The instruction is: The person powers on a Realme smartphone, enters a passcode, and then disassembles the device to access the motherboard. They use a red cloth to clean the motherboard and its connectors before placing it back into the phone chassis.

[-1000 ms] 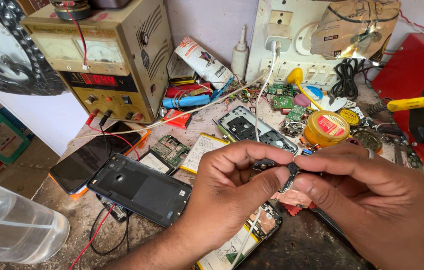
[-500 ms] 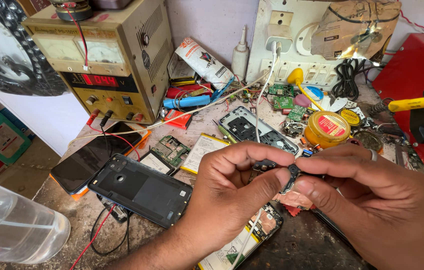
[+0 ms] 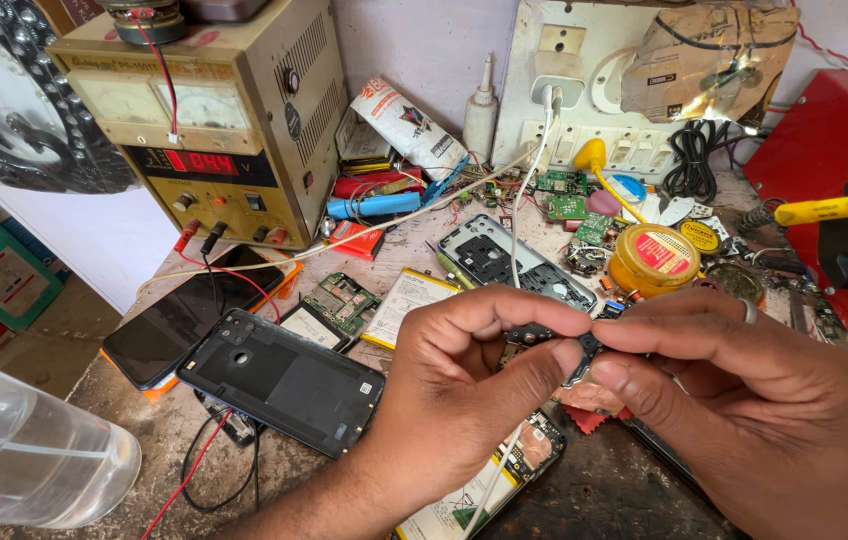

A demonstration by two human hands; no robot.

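In the head view, both forearms come up from the bottom edge and the hands meet at centre right of the frame, above the cluttered workbench (image 3: 134,440). The left hand (image 3: 464,385) is curled, with thumb and forefinger extended to the right. The right hand (image 3: 754,400) reaches in from the lower right, fingers bent leftward, with a silver ring on one finger.

Against the frames from half a second and a second ago, the hands sit in almost the same spot and the same pinch; the fingertips have barely shifted, and the bench items lie unchanged.

Both hands are closed in a fine pinch on a small black phone part (image 3: 584,352), held between the thumb and forefinger tips of each hand at the middle of the frame; its exact shape is mostly hidden by the fingers.

Just left of the left hand lies a dark rectangular phone back cover (image 3: 279,380), with a black-screened phone (image 3: 189,315) beside it toward the left. Above the hands lie a grey phone frame (image 3: 504,262) and a round yellow tin (image 3: 652,258). A beige bench power supply (image 3: 214,120) stands at upper left.
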